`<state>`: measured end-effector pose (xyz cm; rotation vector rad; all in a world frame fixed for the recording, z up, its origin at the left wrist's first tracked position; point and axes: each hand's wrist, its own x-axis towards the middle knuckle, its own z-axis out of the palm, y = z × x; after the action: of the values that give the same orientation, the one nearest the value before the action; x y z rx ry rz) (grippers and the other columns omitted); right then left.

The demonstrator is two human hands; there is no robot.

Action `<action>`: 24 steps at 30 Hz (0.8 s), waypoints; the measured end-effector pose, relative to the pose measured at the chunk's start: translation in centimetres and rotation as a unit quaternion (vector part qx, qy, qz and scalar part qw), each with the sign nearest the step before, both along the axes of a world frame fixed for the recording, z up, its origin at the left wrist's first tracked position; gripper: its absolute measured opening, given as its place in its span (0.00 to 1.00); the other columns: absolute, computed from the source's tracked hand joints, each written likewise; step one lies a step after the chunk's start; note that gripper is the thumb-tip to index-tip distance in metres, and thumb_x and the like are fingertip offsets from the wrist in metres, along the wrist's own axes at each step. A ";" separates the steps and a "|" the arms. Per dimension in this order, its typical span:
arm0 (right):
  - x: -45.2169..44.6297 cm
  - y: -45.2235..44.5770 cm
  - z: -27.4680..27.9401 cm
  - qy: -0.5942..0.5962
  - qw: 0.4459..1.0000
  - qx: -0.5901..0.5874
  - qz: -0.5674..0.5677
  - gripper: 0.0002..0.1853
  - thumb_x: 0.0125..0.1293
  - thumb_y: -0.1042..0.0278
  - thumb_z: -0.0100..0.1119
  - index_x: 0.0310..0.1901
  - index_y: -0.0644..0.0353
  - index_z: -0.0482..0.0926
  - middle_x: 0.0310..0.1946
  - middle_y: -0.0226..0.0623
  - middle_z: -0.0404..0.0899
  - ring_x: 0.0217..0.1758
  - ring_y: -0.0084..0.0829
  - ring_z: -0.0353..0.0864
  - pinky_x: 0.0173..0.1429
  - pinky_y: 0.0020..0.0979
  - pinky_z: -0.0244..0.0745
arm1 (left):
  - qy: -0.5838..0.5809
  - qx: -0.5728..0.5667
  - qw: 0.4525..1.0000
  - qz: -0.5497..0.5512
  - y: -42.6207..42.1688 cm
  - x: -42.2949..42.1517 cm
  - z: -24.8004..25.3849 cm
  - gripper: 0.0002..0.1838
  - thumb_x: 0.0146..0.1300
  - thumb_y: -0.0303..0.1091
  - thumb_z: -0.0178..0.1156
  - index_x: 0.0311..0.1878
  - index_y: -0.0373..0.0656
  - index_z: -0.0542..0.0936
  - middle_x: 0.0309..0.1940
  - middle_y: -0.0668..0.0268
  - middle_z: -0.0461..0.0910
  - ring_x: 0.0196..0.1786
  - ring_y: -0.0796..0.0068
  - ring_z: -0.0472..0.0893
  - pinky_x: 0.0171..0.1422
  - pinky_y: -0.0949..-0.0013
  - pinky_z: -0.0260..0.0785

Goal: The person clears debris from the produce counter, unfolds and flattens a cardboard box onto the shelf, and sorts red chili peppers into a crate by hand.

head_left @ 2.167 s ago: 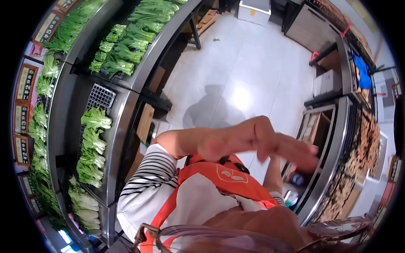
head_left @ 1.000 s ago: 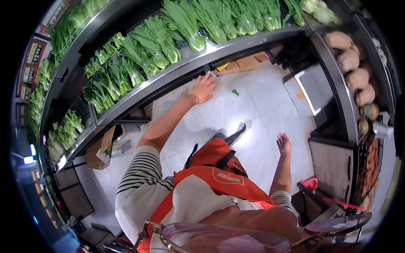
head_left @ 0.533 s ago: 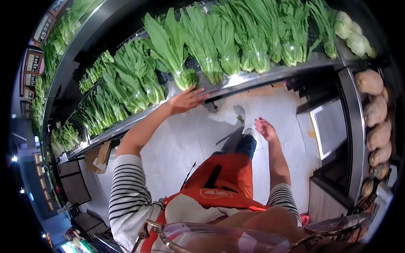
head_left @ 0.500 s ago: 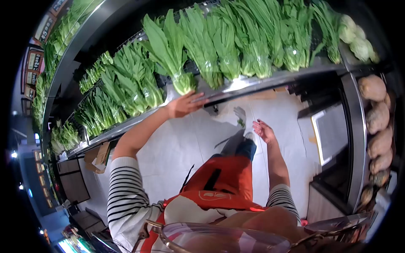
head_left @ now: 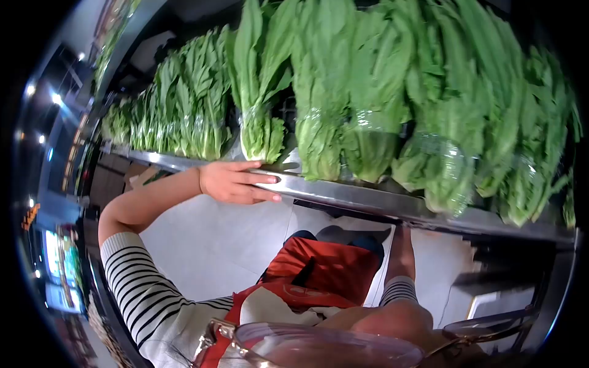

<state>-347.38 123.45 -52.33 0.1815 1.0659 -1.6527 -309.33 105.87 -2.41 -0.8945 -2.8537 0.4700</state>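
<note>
Item: tall green leafy bunch [head_left: 261, 135], pale at the foot, clear shiny film round its lower stalks. Location: on the long silvery metal shelf [head_left: 343, 193], foot at the front rim, just above your left hand's index finger. Long axis: roughly square to that rim, pale foot toward you, leaf tips away.

Your left hand [head_left: 236, 183], bare: the nearer of the two. Fingers extended, lying along the rim, pointing to your right, so they run across the bunch's axis at its foot. Grip: fingers not curled round anything; the palm appears to rest on the metal. Whether the index fingertip meets the foot or stops just short, you cannot tell.

Your right forearm [head_left: 402, 254], bare below a black-and-white striped cuff [head_left: 400, 289]: well to the right of the bunch, rising to the shelf's underside. Your right hand: hidden there; grip cannot be told.

Neighbours: broad film-wrapped green leafy bunch [head_left: 319, 129], next along to the right, a narrow gap between; row of slimmer dark-green bunches [head_left: 190, 116], to the left.

Below: bright red cloth apron [head_left: 328, 267]; pale tiled floor [head_left: 202, 245].
</note>
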 end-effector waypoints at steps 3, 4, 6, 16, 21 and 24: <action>-0.5 -3.4 -0.8 0.005 1.000 -0.021 0.004 0.14 0.65 0.69 0.46 0.52 0.57 0.68 0.43 0.39 0.77 0.32 0.28 0.79 0.41 0.29 0.78 | 0.026 -0.044 0.998 0.024 0.5 0.5 -0.4 0.06 0.58 0.32 0.53 0.38 0.52 0.77 0.60 0.76 0.68 0.64 0.66 0.65 0.71 0.57 0.48; -0.6 -4.2 -1.0 0.010 1.000 -0.029 0.006 0.14 0.65 0.69 0.46 0.53 0.57 0.68 0.43 0.39 0.77 0.32 0.29 0.79 0.41 0.29 0.78 | 0.039 -0.049 0.997 0.035 0.8 0.5 -0.5 0.07 0.58 0.32 0.53 0.39 0.53 0.77 0.60 0.77 0.67 0.63 0.67 0.66 0.70 0.58 0.49; -0.6 -5.6 -1.5 0.016 0.999 -0.038 0.011 0.14 0.65 0.69 0.46 0.53 0.57 0.68 0.44 0.39 0.76 0.33 0.29 0.79 0.41 0.30 0.78 | 0.064 -0.071 0.995 0.028 0.9 0.6 -0.9 0.07 0.59 0.32 0.53 0.40 0.52 0.76 0.60 0.77 0.67 0.63 0.66 0.66 0.69 0.58 0.53; -1.7 -7.9 -3.0 0.028 0.998 -0.053 -0.011 0.16 0.66 0.69 0.47 0.55 0.56 0.66 0.44 0.38 0.75 0.36 0.30 0.78 0.43 0.32 0.78 | 0.085 -0.075 0.993 0.026 0.8 1.0 -1.0 0.07 0.59 0.28 0.53 0.41 0.48 0.73 0.62 0.75 0.65 0.62 0.61 0.67 0.63 0.58 0.63; -2.7 -5.2 -2.8 0.053 0.997 -0.049 -0.029 0.17 0.66 0.69 0.47 0.55 0.56 0.65 0.45 0.38 0.74 0.38 0.31 0.78 0.43 0.33 0.78 | 0.086 -0.059 0.994 0.039 0.7 1.4 -1.4 0.07 0.59 0.29 0.54 0.40 0.51 0.73 0.61 0.80 0.67 0.60 0.62 0.70 0.62 0.59 0.63; -2.9 -1.6 -2.0 0.066 0.996 -0.039 -0.047 0.17 0.66 0.69 0.48 0.56 0.56 0.64 0.45 0.37 0.74 0.39 0.32 0.78 0.44 0.33 0.78 | 0.077 -0.019 0.997 0.022 0.1 1.2 -1.5 0.04 0.61 0.30 0.51 0.38 0.49 0.74 0.61 0.75 0.67 0.62 0.61 0.68 0.64 0.58 0.61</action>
<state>-350.27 121.86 -54.38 0.0739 1.1032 -1.8081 -308.12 105.99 -3.93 -0.7659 -2.7384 0.5734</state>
